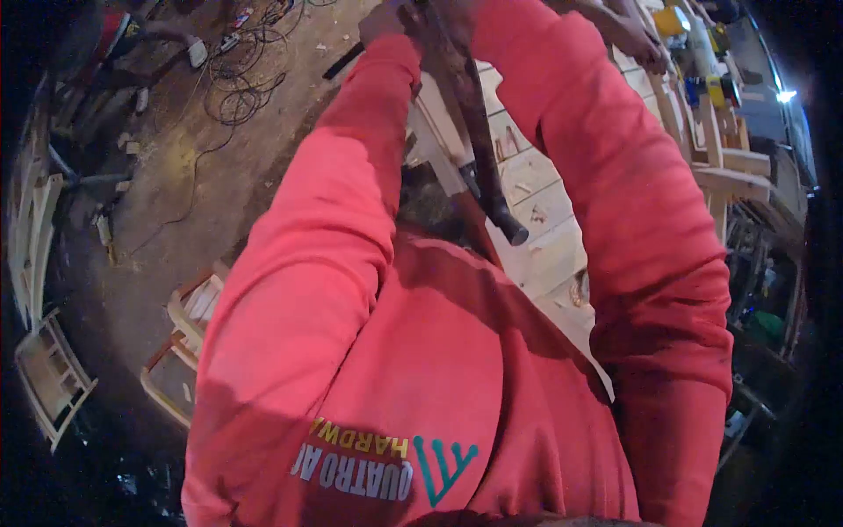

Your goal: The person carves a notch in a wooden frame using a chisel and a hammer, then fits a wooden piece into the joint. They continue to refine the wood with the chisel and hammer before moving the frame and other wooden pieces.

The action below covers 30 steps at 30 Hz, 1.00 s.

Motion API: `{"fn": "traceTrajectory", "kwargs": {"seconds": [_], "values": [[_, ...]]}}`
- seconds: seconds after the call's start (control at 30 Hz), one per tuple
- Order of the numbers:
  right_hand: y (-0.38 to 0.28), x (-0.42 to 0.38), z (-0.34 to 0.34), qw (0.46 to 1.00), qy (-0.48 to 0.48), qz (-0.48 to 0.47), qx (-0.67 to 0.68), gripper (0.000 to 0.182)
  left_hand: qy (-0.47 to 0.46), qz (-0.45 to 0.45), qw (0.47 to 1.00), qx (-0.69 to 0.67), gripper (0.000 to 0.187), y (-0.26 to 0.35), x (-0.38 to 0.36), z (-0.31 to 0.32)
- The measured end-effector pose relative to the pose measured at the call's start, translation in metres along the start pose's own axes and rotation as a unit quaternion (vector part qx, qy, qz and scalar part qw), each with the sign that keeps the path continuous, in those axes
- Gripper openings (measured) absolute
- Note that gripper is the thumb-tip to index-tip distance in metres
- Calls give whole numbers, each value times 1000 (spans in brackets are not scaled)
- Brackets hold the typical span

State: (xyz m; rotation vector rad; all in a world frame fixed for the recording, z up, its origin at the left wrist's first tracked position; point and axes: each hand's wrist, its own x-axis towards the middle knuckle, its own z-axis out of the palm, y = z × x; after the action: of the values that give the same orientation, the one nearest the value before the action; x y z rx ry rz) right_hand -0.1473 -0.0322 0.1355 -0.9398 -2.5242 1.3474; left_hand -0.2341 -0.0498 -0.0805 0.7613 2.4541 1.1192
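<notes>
Left hand: The left hand (382,21) is seen at the upper edge, arm stretched forward; its fingers are too dark and cropped for their spread or hold to be told.
Right hand: The right hand (458,16) is partly cut off at the same edge, close beside the upper part of the bar; whether it is closed on anything cannot be confirmed.
Dark bar: The long dark bar (479,132) is found between the two forearms, slanted, its rounded end pointed back towards the body — an angle presumably adopted to keep its far end within reach of both hands.
Pale wooden strip: The strip (441,123) is noted just beside the bar, running much the same way.
Boards: Pale boards (562,211) are laid side by side, probably to give a broad working surface; wood shavings (537,213) are recorded on them.
Ground: Cables (241,97) are left in loose loops on the ground (176,176) — slack apparently allowed for movement.
Surroundings: A wooden frame (77,383) is observed at the left.
</notes>
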Motion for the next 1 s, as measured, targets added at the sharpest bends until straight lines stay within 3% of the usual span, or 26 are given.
{"fn": "traceTrajectory", "kwargs": {"seconds": [0.03,0.13,0.23,0.33,0.4,0.47,0.53,0.63,0.73,0.83,0.9,0.93,0.97,1.0], "values": [[2,6,-2,993,-32,-72,-87,41,-1,-5,1000,-10,50,-1,1,1],[-11,-14,0,981,-51,104,158,39,-9,-12,999,-30,51,-4,1,2],[-19,-31,2,968,-11,121,218,35,-28,-5,998,-51,51,3,-2,5],[-10,-13,6,993,48,18,105,32,-33,-12,996,-81,52,3,2,5],[-14,-32,-8,993,-27,-113,-25,32,-38,-23,994,-104,52,1,4,8],[-12,-44,-3,994,-81,-54,44,32,-49,-31,990,-127,53,-2,8,10],[-22,-37,-1,943,-76,150,287,32,-53,-34,988,-141,53,-1,11,11],[-19,-50,-6,972,-40,66,223,30,-69,-42,982,-173,54,3,14,15],[-18,-43,3,946,-46,89,309,29,-69,-59,972,-215,55,-3,16,10],[-7,-35,1,959,-93,62,261,29,-83,-82,957,-265,55,-11,17,18],[-6,-26,2,940,-90,99,313,29,-92,-117,922,-358,56,-14,21,23],[-4,-27,3,927,-90,122,342,30,-104,-150,882,-434,56,-18,18,26],[-4,-35,-2,950,-92,75,288,30,-149,-210,803,-537,54,-8,12,29],[-7,-48,-7,968,-88,39,232,30,-195,-137,912,-332,47,7,-10,29]]}}
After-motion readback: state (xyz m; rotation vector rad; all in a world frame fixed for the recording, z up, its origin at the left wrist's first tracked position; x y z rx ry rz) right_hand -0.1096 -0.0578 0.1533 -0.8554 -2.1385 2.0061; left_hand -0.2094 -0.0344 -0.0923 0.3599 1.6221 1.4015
